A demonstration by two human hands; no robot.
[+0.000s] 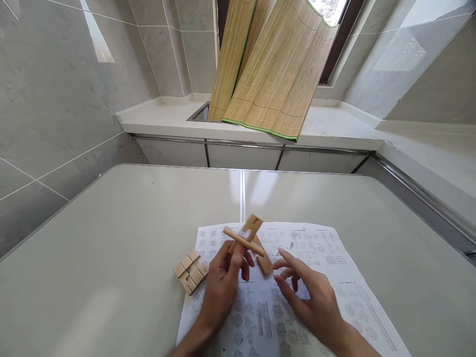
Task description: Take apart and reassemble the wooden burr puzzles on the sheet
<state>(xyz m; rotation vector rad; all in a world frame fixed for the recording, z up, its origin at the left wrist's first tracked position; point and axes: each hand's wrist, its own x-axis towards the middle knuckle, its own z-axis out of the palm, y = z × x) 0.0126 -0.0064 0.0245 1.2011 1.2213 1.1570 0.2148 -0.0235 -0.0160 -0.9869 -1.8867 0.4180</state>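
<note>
Grip of the left hand (223,285) is closed on a wooden rod (243,241) crossing a flat wooden strip (253,225), above the printed sheet (316,248). Right hand (316,292) is open, fingers bent, beside the lower wooden piece (265,263). Grooved wooden blocks (191,271) lie at the sheet's left edge, partly on the bench (111,248). Bench surface extends left and right of the sheet, and beyond its far edge.
</note>
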